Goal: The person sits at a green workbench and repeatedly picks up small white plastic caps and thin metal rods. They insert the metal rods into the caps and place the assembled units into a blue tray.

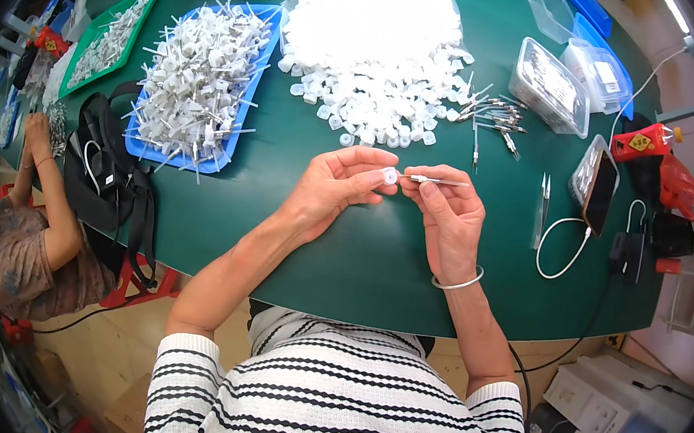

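Two hands meet above green table (351,258): left hand (336,188) pinches small white plastic cap (390,176); right hand (448,210) grips thin metal pin (438,180).

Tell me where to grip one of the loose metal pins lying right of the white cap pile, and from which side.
Take a metal pin at mid-shaft, coming from above with fingertips either side. It lies flat on the green table, thin and long, so a pinch across its width probably suits best. The lone one sits apart from the white caps and clear box, leaving room. The right hand is nearest.

White cap (390,176) and metal pin (438,180) between fingers (372,177)
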`<state>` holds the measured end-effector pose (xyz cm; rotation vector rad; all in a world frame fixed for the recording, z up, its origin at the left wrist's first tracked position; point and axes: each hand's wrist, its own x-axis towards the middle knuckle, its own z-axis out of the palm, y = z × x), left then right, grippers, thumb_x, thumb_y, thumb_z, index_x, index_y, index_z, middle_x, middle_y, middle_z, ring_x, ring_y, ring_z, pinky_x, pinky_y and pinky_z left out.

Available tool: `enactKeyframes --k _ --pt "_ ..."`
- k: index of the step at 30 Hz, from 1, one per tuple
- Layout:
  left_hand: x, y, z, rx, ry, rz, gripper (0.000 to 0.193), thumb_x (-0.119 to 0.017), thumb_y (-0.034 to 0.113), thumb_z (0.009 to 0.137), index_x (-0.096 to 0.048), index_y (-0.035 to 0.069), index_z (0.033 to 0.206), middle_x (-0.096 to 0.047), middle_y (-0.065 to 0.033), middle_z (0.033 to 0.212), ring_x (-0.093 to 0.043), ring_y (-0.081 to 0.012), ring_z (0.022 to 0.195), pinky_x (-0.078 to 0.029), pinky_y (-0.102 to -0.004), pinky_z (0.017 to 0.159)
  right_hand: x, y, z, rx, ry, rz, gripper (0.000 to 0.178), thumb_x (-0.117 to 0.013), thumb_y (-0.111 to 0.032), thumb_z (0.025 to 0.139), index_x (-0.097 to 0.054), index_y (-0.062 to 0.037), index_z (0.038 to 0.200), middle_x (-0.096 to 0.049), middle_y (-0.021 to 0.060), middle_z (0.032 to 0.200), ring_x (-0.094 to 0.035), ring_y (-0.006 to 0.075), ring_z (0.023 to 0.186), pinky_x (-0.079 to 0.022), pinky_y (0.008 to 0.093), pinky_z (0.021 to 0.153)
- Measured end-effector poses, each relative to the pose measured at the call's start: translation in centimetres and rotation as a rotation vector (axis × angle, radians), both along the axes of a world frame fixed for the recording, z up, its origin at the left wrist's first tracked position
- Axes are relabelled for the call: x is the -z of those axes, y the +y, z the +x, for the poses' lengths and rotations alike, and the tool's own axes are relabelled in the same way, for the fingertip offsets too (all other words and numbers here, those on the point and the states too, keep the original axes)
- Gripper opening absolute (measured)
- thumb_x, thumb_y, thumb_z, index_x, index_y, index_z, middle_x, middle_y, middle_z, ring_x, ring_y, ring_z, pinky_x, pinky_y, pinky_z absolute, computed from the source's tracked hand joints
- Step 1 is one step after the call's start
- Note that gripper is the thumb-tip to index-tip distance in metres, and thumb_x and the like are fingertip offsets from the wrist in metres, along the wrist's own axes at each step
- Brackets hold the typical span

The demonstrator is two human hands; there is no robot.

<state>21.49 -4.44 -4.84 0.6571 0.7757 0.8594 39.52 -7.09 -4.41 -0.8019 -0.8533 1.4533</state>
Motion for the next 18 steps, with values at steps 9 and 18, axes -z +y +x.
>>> enactKeyframes --k 9,18 --pt "0.31 0.05 0.0 -0.004 -0.048 -0.053 0.027 -0.062 0.009 0.088 -0.059 -0.003 0.112 -0.066 -0.0107 0.097 -0.065 -0.0164 0.088 -0.055 -0.024 0.076 -0.09 0.11 0.37 0.044 -0.154 0.102 0.015 -0.059 0.002 0.088 -0.059 0.004 0.102 -0.063 0.0103 0.099 -0.06 0.0129 0.088 -0.049 0.0243 0.079" --pt "0.73 -0.04 0.02 0.002 -0.118 -0.051 0.027 -0.06 0.01 0.09 -0.059 -0.003 0.114 -0.066 -0.0104 0.097 -0.065 -0.016 0.088 -0.055 -0.0235 0.076 -0.31 -0.06 -0.03 0.079 -0.366 0.221 0.012 -0.062 0.003 0.086 -0.062 0.0032 0.098 -0.062 0.0069 0.097 -0.06 0.0118 0.087 -0.049 0.0231 0.077"
